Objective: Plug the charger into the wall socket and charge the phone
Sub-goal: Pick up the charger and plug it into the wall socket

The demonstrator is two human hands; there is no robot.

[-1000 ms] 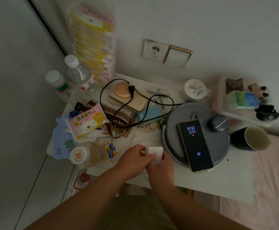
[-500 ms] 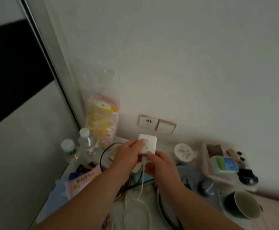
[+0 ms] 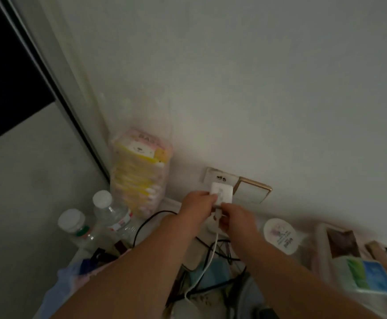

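Note:
The white charger block (image 3: 222,192) is held against the lower part of the white wall socket (image 3: 220,178), just left of a gold-rimmed wall switch (image 3: 253,191). My left hand (image 3: 197,204) grips the block's left side. My right hand (image 3: 236,218) pinches the plug end of the white cable (image 3: 207,263) at the block's underside; the cable hangs down between my forearms to the table. Whether the prongs are seated in the socket is hidden. The phone is out of view.
A tall pack of baby wipes (image 3: 139,171) leans on the wall at left, with two clear water bottles (image 3: 109,215) in front. A black cable (image 3: 146,221), a round white lid (image 3: 282,236) and a tray of small items (image 3: 358,261) crowd the table.
Both hands carried the charger from the table's front edge up to the wall socket. The view tilted up and the phone dropped out of sight.

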